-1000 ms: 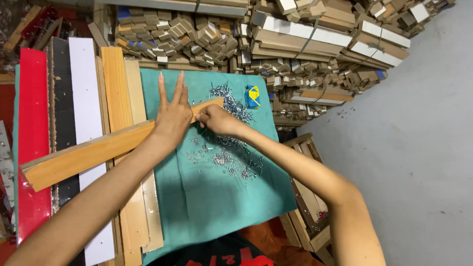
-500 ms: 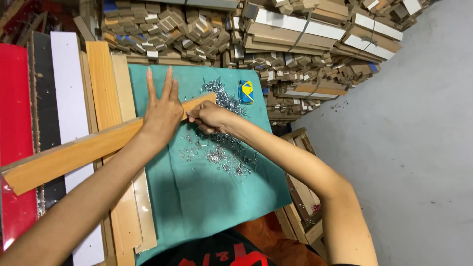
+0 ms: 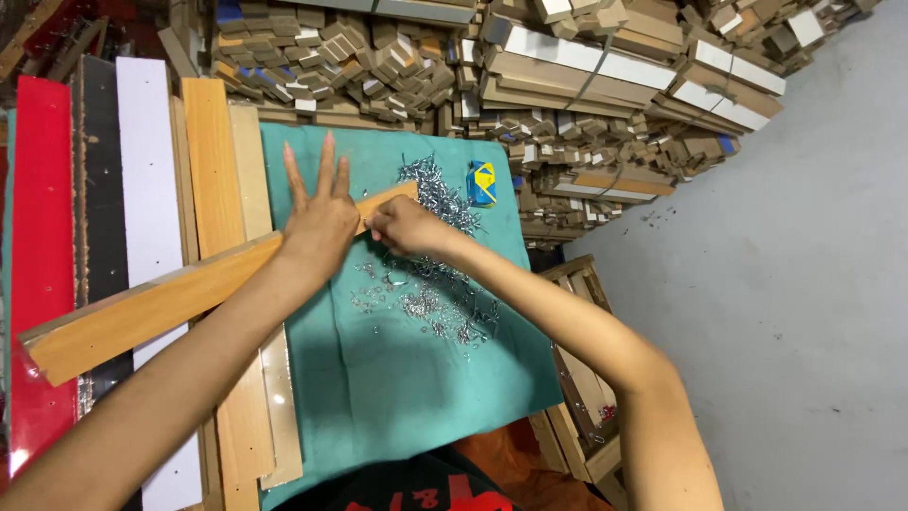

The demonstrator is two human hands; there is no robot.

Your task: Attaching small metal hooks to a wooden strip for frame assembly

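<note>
A long wooden board (image 3: pixel 151 308) lies slantwise over the teal cloth (image 3: pixel 397 397) on the table. My left hand (image 3: pixel 317 218) presses flat on the board near its far end, fingers spread. Just right of it, my right hand (image 3: pixel 402 227) is closed at the board's edge, pinching something too small to make out. Loose silver screws and small metal fittings (image 3: pixel 430 298) lie scattered on the cloth under and beyond my right forearm.
Red (image 3: pixel 43 237), black, white (image 3: pixel 147 189) and wood-coloured boards (image 3: pixel 213 161) lie side by side at the left. A small blue and yellow box (image 3: pixel 481 182) sits at the cloth's far edge. Bundled wooden pieces (image 3: pixel 586 85) are stacked behind. A wooden crate (image 3: pixel 582 397) stands at the right.
Both hands stay at the board's far end; my right hand has closed in slightly against the board's edge. The view has shifted a little.
</note>
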